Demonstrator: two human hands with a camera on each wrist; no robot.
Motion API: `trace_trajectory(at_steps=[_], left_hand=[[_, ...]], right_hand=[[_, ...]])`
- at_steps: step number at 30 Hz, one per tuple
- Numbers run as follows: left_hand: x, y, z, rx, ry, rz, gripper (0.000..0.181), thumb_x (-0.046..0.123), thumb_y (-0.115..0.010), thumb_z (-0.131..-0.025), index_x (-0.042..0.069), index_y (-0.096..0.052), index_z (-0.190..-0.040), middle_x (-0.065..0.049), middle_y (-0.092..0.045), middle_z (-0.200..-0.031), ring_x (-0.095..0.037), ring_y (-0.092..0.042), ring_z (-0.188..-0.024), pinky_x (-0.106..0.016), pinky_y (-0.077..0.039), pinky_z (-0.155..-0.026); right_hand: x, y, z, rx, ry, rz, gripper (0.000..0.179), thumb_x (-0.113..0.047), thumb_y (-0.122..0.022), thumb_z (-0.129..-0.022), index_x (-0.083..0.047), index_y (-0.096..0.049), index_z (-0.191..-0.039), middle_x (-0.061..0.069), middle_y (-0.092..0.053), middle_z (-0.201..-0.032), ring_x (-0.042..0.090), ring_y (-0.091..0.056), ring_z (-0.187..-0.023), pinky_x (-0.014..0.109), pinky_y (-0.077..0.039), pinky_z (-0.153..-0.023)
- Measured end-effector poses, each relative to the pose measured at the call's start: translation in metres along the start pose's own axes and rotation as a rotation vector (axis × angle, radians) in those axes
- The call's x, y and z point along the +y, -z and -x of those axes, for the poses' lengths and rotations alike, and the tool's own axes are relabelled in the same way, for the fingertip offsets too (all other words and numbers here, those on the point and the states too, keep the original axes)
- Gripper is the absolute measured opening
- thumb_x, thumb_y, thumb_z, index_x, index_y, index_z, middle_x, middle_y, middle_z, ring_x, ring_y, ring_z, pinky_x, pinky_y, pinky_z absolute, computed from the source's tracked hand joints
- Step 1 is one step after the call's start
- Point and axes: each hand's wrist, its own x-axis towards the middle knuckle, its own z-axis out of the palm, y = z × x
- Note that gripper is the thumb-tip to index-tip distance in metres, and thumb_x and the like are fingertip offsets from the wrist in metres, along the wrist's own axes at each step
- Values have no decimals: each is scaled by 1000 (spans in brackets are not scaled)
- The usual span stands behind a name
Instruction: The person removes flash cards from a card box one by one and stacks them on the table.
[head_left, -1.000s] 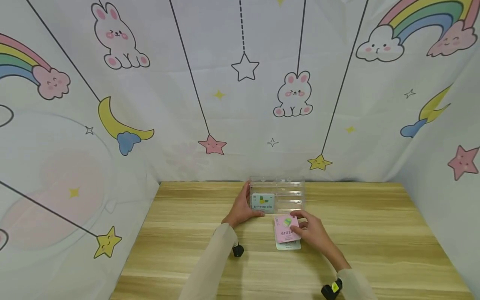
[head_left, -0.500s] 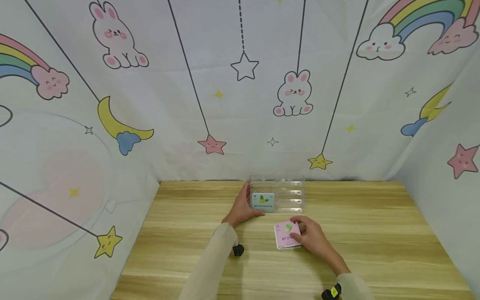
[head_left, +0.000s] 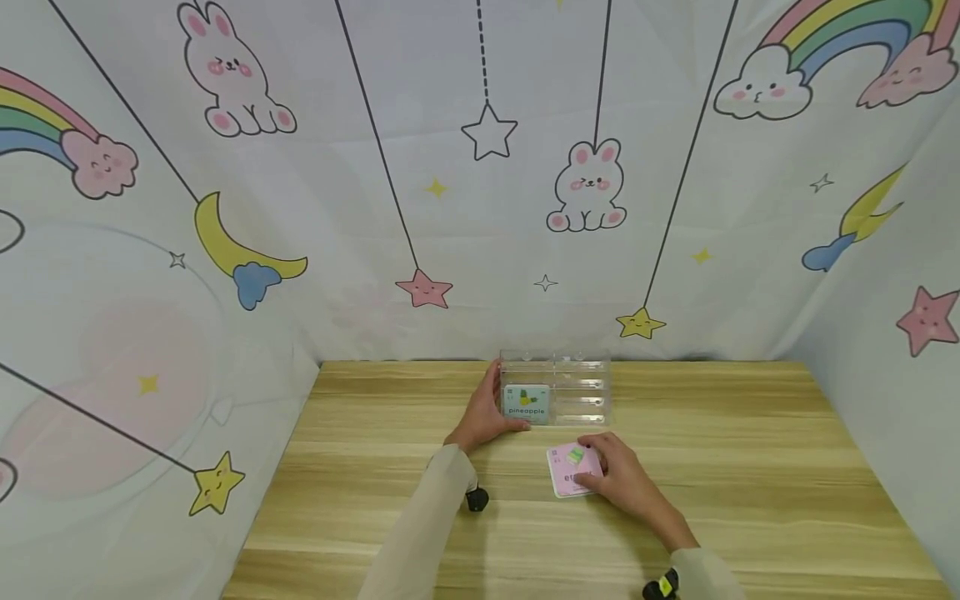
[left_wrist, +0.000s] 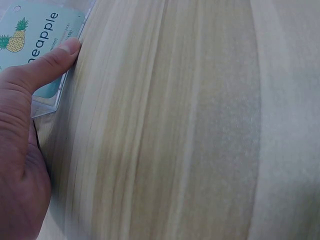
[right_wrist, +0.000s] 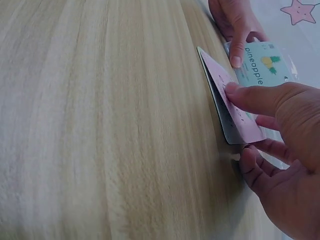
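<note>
A: State of the right hand (head_left: 626,482)?

B: Its grip is drawn in to a narrow pinch on a pink card (head_left: 564,468), thumb flat on the printed face. The right wrist view shows a second card (right_wrist: 225,122) under the pink one; the two meet at one end and part in a thin wedge at the other.

A: Location?

B: On the near side of the clear case (head_left: 581,396), just apart from it, above or on the desk (head_left: 375,500). Contact between cards and desk cannot be determined.

A: Changes against one second ago?

B: Three. The pink card then sat nearer the case, with a strip of the second card protruding below; now it covers that card almost fully, leaving a pale rim. The thumb reaches further across the face: "erase" was nearly readable, now only the first letters show. The right hand has shifted slightly toward the person.

A: And the left hand (head_left: 483,421)?

B: No change noted. Its grip is closed around the left end of the case, thumb along the near edge. The case has kept its place, and the pineapple card (head_left: 527,400) remains in its left half, at the near end.
</note>
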Motion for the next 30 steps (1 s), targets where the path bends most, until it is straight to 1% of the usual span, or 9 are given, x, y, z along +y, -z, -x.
trace_trajectory(at_steps=[4, 6, 10, 13, 17, 25, 30], left_hand=[[2, 0, 1, 4, -11, -4, 135, 15, -100, -69, 12, -7, -167, -15, -19, -171, -28, -25, -155, -33, -28, -124], [2, 0, 2, 4, -18, -4, 134, 14, -99, -70, 11, -7, -167, -16, -19, -171, -29, -25, -155, -34, -29, -124], [0, 0, 1, 3, -31, 1, 135, 15, -100, -69, 11, -7, -167, -16, -18, -171, -29, -25, -155, -35, -29, -124], [-2, 0, 0, -1, -22, -2, 136, 15, -100, -68, 12, -7, -167, -14, -18, -171, -26, -25, -155, -31, -28, -123], [-1, 1, 0, -4, 7, 0, 137, 16, -100, -68, 16, -6, -168, -11, -18, -172, -22, -24, -155, -27, -27, -123], [-3, 1, -2, -3, 8, 8, 138, 16, -101, -67, 17, -6, -168, -10, -18, -172, -22, -24, -155, -28, -27, -123], [-2, 1, -1, -3, 5, 6, 138, 18, -101, -67, 17, -6, -168, -10, -18, -172, -23, -25, -155, -29, -28, -123]], right_hand=[[1, -2, -1, -41, -27, 46, 56, -18, -91, -82, -3, -67, -131, 8, -60, -125, 18, -56, -101, 30, -51, -83], [1, -3, -2, -54, -38, 67, 56, -20, -91, -82, -4, -68, -130, 6, -59, -126, 17, -55, -102, 33, -52, -85], [-1, -3, -2, -60, -35, 95, 56, -22, -92, -81, -4, -68, -128, 7, -59, -125, 18, -56, -105, 40, -53, -90], [-3, -3, -1, -59, -28, 114, 57, -24, -92, -80, -3, -67, -127, 7, -58, -123, 18, -56, -103, 40, -52, -89], [-5, -4, 1, -50, -15, 151, 57, -26, -92, -81, -2, -67, -125, 7, -57, -120, 16, -54, -97, 38, -52, -85], [-9, -3, 0, -68, -28, 212, 56, -31, -90, -83, -2, -68, -125, 7, -56, -117, 16, -52, -95, 41, -52, -87], [-11, -1, -1, -72, -30, 208, 55, -35, -88, -85, -2, -68, -124, 9, -55, -118, 18, -52, -96, 42, -53, -88]])
